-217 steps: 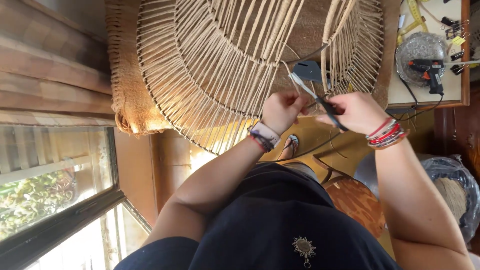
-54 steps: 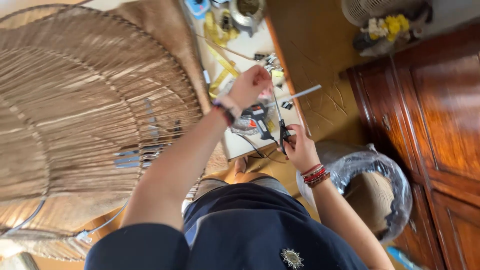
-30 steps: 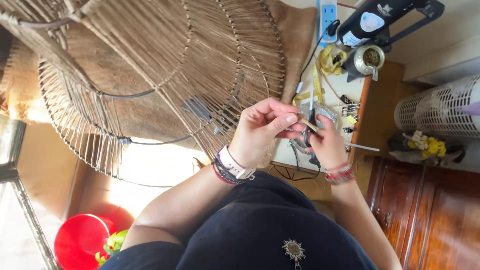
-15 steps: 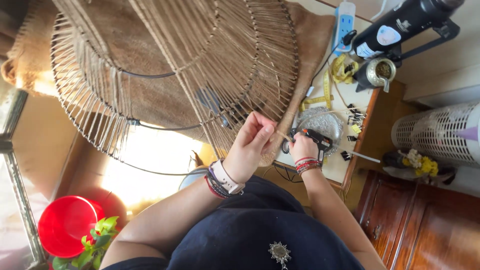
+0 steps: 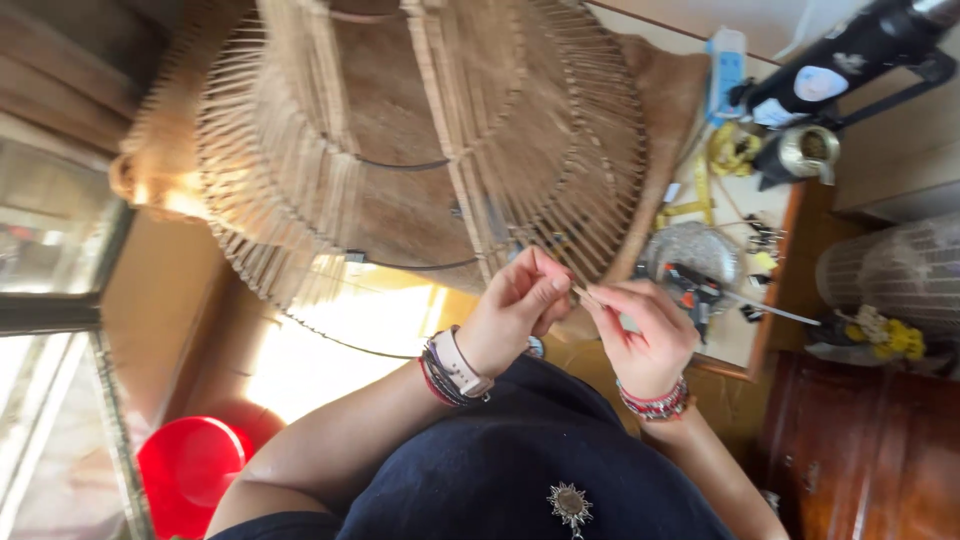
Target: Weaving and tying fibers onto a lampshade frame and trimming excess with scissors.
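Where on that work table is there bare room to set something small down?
The table is crowded: a yellow tape, a metal dish and small clips fill its middle. Bare wood shows only in the near corner beside the right hand, and between the dish and the woven frame.

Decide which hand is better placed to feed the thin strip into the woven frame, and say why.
Probably the left hand: it pinches the strip right beside the ribs of the frame, while the right hand grips the strip farther from them.
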